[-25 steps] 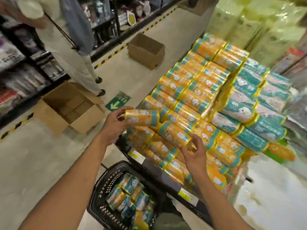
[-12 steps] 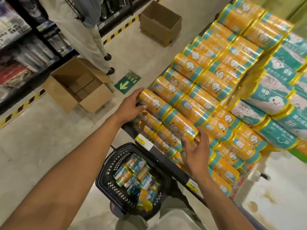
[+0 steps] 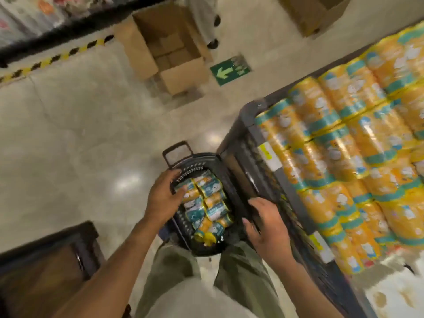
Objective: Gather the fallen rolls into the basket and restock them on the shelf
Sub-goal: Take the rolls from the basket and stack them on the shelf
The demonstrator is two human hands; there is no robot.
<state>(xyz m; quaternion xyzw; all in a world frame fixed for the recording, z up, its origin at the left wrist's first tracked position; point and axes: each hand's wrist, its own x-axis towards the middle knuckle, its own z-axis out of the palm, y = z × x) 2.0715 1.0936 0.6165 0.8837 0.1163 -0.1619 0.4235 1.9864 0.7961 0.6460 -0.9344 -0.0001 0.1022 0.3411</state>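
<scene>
Head view, my only feed; motion blur throughout.

1. Basket [image 3: 230,180]: black, on the floor between the person's legs and the near corner of the shelf [image 3: 249,134].
2. Loose rolls [image 3: 210,203]: inside the basket, lying on their sides in two rough columns. I read their long axes as running across the basket's short width, though blur keeps me cautious.
3. Left hand [image 3: 164,196]: over the basket's left rim, fingertips curled onto the far-left roll. I cannot tell whether the grip has closed or the fingers merely touch.
4. Right hand [image 3: 268,223]: above the basket's right rim, beside the shelf edge, fingers spread and relaxed, holding nothing.
5. Shelved rolls [image 3: 344,157]: orange and teal, stacked in rows to the right, above the basket.
6. Cardboard box [image 3: 165,49]: flaps open, well apart on the floor.

Judgement: the left hand is the nearer one, and the roll lies directly under its fingers. Its long axis points roughly toward the shelf, so I expect a lift up and rightward.
</scene>
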